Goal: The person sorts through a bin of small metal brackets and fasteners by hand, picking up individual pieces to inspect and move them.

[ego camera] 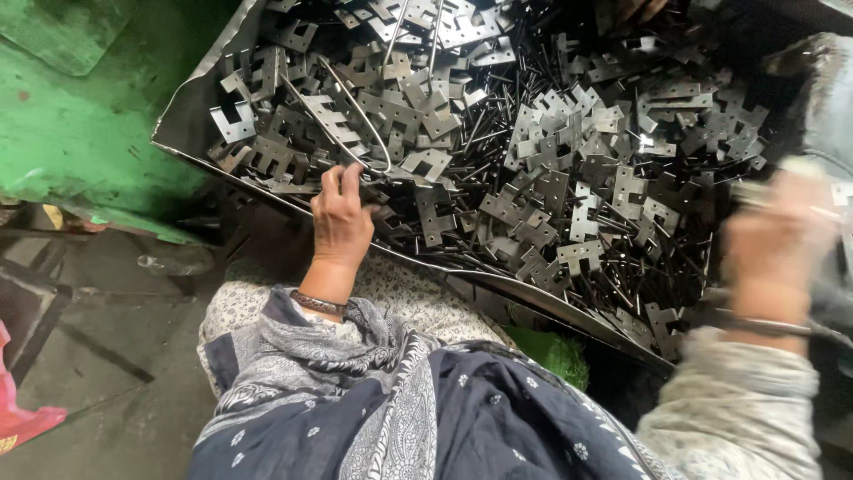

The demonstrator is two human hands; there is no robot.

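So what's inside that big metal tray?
The metal tray holds a heap of flat notched metal plates mixed with thin dark pins and wire loops. The left hand reaches in. The tray's bottom is covered.

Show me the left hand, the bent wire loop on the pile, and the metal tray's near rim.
left hand [340,222], head view, back of the hand.
thin bent wire loop [366,120], head view, its right strand.
dark sheet-metal tray [524,298], head view, near rim.

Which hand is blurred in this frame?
The right hand, raised at the tray's right end, is smeared. The left hand is sharp, resting on the metal plates.
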